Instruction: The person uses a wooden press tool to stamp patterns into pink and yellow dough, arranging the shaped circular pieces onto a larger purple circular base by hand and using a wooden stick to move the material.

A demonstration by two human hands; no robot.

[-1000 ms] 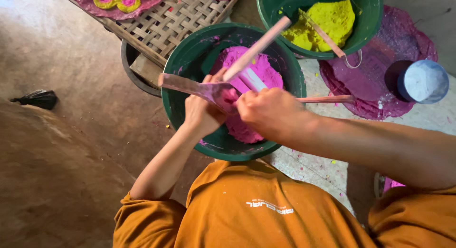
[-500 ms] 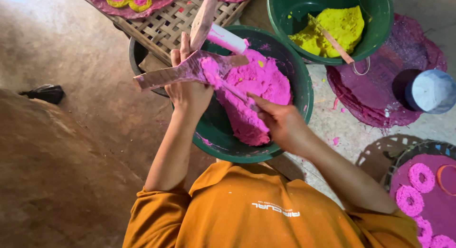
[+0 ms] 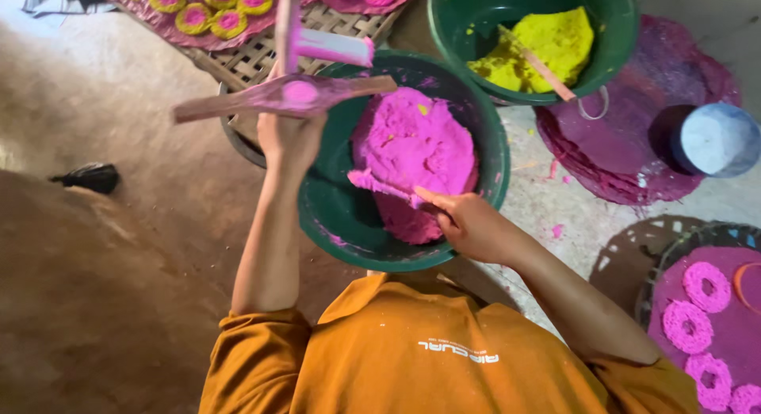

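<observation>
Nearest the camera is the person's orange shirt, with both bare forearms reaching away from it. The right hand rests at the near edge of the pink paste, its fingers closed on a thin flat stick whose pink-smeared blade lies against the mound. That paste is heaped in a dark green bowl standing on the floor just ahead of the shirt. The left hand is raised over the bowl's left rim, fingers wrapped shut around the stem of a wooden mould tool, a crossed pair of pink-stained slats with a round dab of pink paste at the crossing.

To the right, by the right elbow, a round tray carries pink rings. Beyond the bowl a second green bowl holds yellow paste with a stick lying in it. Beside it a pale blue cup sits on a purple-stained mat. Farthest off, a woven bamboo rack bears yellow-and-pink rings. A dark object lies on the brown floor at left
</observation>
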